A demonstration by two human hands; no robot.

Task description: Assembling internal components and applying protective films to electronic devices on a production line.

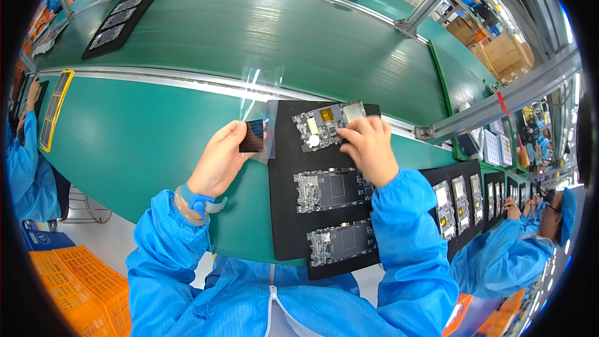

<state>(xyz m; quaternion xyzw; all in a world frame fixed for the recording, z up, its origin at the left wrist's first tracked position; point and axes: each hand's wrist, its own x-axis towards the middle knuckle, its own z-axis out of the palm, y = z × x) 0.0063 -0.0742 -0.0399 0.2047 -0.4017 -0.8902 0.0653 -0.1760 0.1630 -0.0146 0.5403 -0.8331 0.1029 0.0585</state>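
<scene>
Our left hand (219, 153) grips the dark square (252, 136); our right hand (374, 146), grip unclear, works the far circuit board (323, 127): touch lightly!

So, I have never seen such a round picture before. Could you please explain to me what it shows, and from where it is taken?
There is no robot: a person works by hand, seen from a camera worn on their own head, looking down. The fisheye lens makes straight edges bend. Three circuit boards lie on black matting over a green table. The left hand holds a small dark rectangular piece and clear film. The right hand has its fingers at the farthest board; whether it grips is unclear. Another person in blue is at the right.
</scene>
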